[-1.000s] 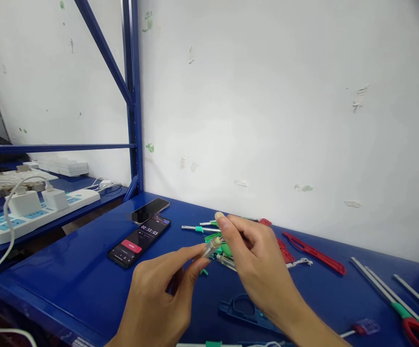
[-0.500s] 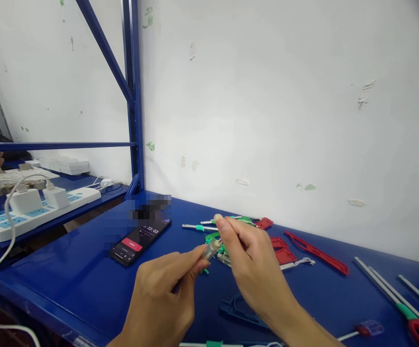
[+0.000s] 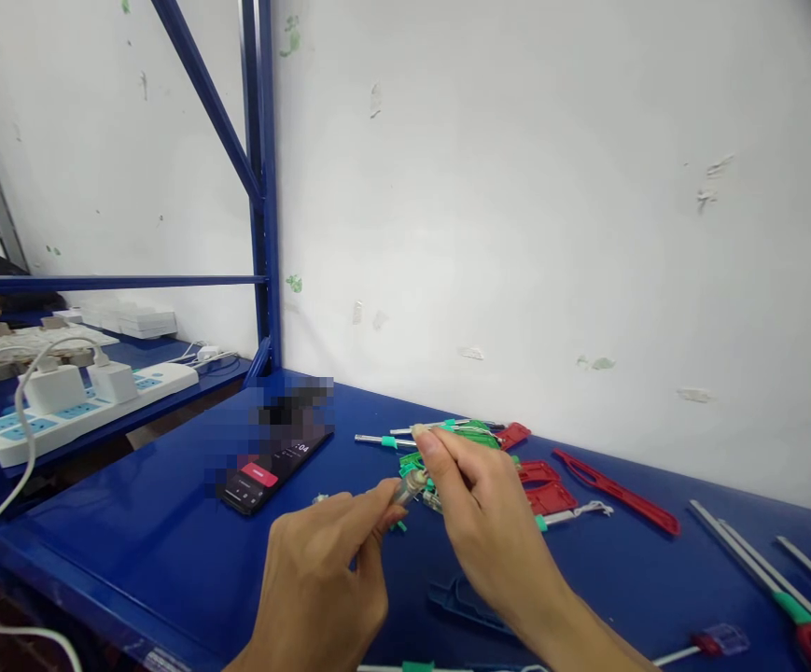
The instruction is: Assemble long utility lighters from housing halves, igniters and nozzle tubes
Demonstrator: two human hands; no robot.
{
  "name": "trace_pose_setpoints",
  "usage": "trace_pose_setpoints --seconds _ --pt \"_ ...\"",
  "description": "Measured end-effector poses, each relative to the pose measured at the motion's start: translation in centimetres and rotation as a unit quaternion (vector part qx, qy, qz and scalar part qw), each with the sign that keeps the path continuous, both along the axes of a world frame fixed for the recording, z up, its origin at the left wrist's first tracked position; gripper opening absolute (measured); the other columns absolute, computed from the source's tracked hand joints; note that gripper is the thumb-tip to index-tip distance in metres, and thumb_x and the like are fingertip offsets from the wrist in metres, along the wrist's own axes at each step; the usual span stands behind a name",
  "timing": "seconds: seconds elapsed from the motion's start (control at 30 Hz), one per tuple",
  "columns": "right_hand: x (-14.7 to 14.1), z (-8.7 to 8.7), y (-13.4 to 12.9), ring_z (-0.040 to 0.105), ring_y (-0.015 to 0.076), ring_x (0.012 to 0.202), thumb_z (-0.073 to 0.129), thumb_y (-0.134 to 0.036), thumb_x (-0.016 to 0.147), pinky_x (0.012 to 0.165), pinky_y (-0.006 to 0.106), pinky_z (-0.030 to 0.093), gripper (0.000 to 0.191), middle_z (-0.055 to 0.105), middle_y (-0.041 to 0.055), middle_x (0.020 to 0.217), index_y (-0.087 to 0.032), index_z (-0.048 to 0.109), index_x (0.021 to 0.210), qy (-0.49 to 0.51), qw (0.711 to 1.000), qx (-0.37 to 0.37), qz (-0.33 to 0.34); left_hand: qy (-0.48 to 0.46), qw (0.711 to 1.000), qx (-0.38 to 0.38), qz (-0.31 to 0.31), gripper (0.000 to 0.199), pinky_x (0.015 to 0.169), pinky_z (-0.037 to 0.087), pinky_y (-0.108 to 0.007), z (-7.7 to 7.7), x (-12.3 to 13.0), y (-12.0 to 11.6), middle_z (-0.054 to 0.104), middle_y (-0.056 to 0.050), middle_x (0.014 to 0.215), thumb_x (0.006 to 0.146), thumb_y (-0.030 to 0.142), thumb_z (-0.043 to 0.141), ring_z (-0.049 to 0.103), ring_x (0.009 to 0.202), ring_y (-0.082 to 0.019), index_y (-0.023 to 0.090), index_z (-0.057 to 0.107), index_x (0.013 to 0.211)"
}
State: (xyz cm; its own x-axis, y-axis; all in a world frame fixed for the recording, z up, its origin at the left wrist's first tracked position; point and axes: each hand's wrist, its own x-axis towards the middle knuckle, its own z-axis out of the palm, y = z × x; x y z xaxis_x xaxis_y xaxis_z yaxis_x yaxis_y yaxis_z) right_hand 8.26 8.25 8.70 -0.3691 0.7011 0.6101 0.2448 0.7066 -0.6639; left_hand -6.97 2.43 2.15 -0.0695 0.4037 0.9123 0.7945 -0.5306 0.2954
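A short, see-through tube (image 3: 409, 487), narrow and cylindrical, sits pinched between the thumb and forefinger of the left hand (image 3: 325, 560), above the blue surface (image 3: 160, 551). It is tilted, its exposed end pointing up and to the right, toward the fingertips of the right hand (image 3: 493, 504). That end has a pale yellowish, rounded tip; the body looks greyish and translucent. The lower part is hidden behind the fingers, and its contents are too small to tell.
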Motion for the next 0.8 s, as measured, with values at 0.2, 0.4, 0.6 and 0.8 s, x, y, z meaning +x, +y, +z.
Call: trace_pose_setpoints --seconds 0.2,0.4,0.6,0.8 --pt "-0.2 -0.6 0.8 0.029 0.0124 0.057 0.04 -0.05 0.109 0.055 0.032 0.023 0.05 0.033 -0.0061 0.059 -0.025 0.03 0.067 0.002 0.999 -0.03 -0.012 -0.087 0.994 -0.05 -0.035 0.03 0.057 0.059 -0.024 -0.4 0.7 0.4 0.086 0.0 0.081 0.093 0.013 0.069 0.08 0.061 -0.019 0.029 0.087 0.11" --pt "0.5 0.1 2.5 0.026 0.0132 0.059 0.049 -0.058 0.103 0.056 0.033 0.021 0.054 0.026 -0.0061 0.061 -0.025 0.028 0.066 0.018 0.997 -0.072 -0.03 -0.275 0.93 -0.201 -0.135 0.015 0.044 0.047 -0.022 1.9 -1.1 1.3 0.083 -0.007 0.077 0.092 0.033 0.08 0.071 0.056 -0.018 0.023 0.089 0.099" --pt "1.8 0.1 4.9 0.019 0.013 0.06 0.058 -0.072 0.096 0.053 0.032 0.016 0.061 0.021 -0.0073 0.065 -0.027 0.028 0.067 0.081 0.986 -0.144 -0.027 -0.505 0.803 -0.244 -0.202 0.012 0.055 0.055 -0.018 4.3 -7.7 2.6 0.082 -0.015 0.105 0.1 0.018 0.071 0.069 0.066 -0.011 0.012 0.081 0.103" --pt "1.1 -2.0 5.6 0.016 0.0105 0.056 0.058 -0.076 0.098 0.052 0.03 0.013 0.065 0.02 -0.0096 0.062 -0.028 0.026 0.069 0.105 0.972 -0.208 0.035 -0.596 0.741 -0.208 -0.23 0.023 0.083 0.066 -0.038 4.2 -9.7 3.1 0.073 -0.008 0.123 0.105 0.03 0.073 0.074 0.1 -0.021 0.016 0.07 0.122"
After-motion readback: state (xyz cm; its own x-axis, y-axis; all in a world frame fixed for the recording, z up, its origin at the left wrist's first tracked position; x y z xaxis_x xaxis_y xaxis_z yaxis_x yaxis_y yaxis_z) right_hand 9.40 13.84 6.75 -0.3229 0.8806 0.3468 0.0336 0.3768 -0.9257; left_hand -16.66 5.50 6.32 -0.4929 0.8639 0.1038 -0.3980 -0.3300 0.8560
